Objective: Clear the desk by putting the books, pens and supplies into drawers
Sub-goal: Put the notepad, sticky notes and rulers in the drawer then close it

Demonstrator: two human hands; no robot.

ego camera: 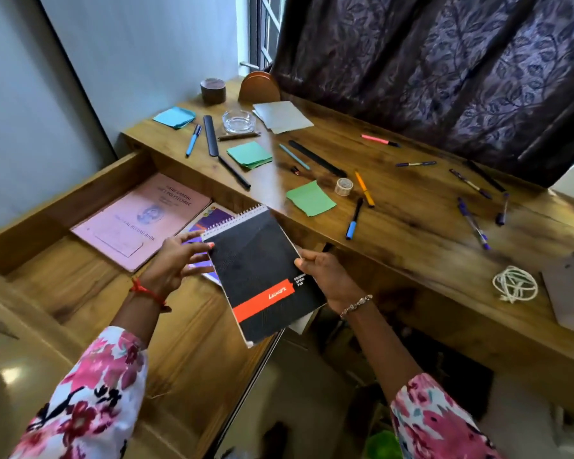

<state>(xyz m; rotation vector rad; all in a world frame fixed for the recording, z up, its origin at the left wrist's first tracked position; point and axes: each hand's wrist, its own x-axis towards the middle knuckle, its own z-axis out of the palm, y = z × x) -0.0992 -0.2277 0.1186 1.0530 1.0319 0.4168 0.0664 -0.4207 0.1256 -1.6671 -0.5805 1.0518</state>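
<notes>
my left hand (176,260) and right hand (328,276) are both gripping the black spiral pad (262,270) over the open drawer (63,207), which is holding a pink record book (140,223) and a purple book (212,218).

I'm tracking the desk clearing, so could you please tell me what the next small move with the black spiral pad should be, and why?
Probably lower the black spiral pad into the open drawer, onto the purple book beside the pink record book: the left hand and right hand hold it over that spot.
</notes>
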